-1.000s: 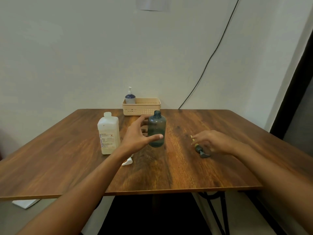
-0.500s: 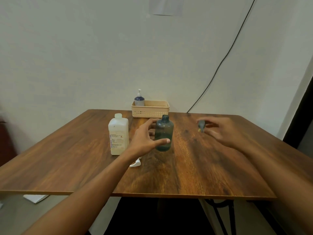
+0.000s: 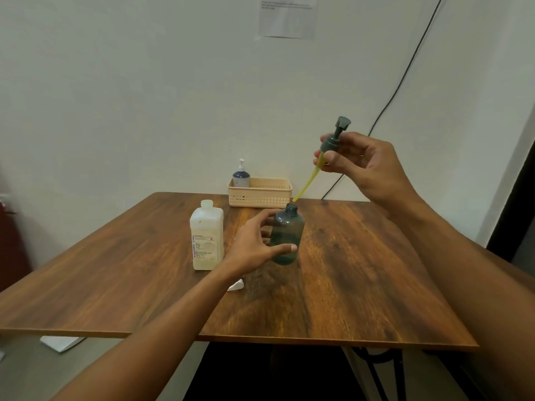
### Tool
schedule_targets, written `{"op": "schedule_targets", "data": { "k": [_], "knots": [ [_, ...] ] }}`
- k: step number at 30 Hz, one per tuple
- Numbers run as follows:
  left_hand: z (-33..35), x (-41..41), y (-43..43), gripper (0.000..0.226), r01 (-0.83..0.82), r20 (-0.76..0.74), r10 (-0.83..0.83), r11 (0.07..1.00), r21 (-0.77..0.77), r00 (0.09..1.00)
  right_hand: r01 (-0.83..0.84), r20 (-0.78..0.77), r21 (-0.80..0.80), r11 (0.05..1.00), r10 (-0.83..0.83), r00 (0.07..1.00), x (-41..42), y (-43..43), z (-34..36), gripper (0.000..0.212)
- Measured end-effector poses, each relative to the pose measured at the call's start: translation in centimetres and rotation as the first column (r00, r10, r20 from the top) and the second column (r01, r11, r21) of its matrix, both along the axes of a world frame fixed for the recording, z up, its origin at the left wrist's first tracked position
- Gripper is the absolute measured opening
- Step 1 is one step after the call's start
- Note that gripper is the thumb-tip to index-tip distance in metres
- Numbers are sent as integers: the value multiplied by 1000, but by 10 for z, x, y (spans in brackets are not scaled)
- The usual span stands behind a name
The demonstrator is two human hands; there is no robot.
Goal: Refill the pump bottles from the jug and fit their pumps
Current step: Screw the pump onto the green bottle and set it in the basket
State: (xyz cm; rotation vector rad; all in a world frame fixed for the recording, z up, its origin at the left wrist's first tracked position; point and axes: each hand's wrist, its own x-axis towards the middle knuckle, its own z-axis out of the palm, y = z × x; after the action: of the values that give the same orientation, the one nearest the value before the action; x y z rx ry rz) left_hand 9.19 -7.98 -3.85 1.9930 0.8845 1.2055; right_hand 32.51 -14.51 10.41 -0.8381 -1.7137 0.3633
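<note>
Head view: since half a sec ago my R hand (image 3: 367, 166) has come up w/ the pump (image 3: 333, 140), from low over the table (image 3: 376, 285) to well above the bottle (image 3: 288, 235); L hand (image 3: 254, 247) and bottle have stayed approx. where they were.

R thumb and fingertips pinch the pump's grey collar, other fingers loosely curled behind; nozzle head on top; pump tilted, its yellow dip tube (image 3: 307, 183) slanting down-left, tip just over the bottle's open mouth; can't tell if it touches the rim.

L hand grips the teal bottle at mid-body; thumb across the front, fingers curled round the far side; bottle upright on the table, centre; can't tell how full it is.

Jug (image 3: 207, 238), white w/ label, stands just left of my L hand, near but apart from the bottle; neck open.

A white piece (image 3: 236, 285) lies on the table, partly hidden under my L wrist; can't tell what it is.

At the table's far edge a cream basket (image 3: 260, 195) against the wall; a small pump bottle (image 3: 241, 176) w/ white pump fitted stands in its left end.

Black cable (image 3: 405, 82) runs down the wall; paper sheet (image 3: 286, 15) stuck up top.
</note>
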Motion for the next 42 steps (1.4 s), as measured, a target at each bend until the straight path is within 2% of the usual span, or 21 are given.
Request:
{"op": "schedule_targets", "data": {
  "k": [6,12,17,23,28,32,37,42],
  "knots": [
    [0,0,1,75,4,-22,-4,1000,19,1000,30,66,-99,995,-23,998,-3,13,-15,40],
    [-1,2,-2,74,-3,-27,4,1000,21,1000,130,237,-199,971,-81,968,-13,25,-40,52],
    [1,3,-4,68,-22,7,21,999,33,1000,97,260,-317,943,-11,965,-12,34,-56,36],
    [1,4,-6,69,-33,12,33,998,44,999,56,207,-364,929,22,978,-13,35,-64,54],
    [-2,5,-6,79,-23,-4,24,999,47,1000,70,213,-348,935,7,977,-13,38,-65,50],
    [-1,6,-7,78,-29,-5,30,998,51,1000,64,207,-323,944,5,978,-12,37,-66,42],
    [3,5,-10,73,-39,-2,40,998,56,999,65,142,-300,952,-23,990,-12,41,-72,46],
    [0,2,-8,76,-30,-26,31,998,55,999,67,76,-346,936,-43,996,-11,44,-85,35]
  ]
}}
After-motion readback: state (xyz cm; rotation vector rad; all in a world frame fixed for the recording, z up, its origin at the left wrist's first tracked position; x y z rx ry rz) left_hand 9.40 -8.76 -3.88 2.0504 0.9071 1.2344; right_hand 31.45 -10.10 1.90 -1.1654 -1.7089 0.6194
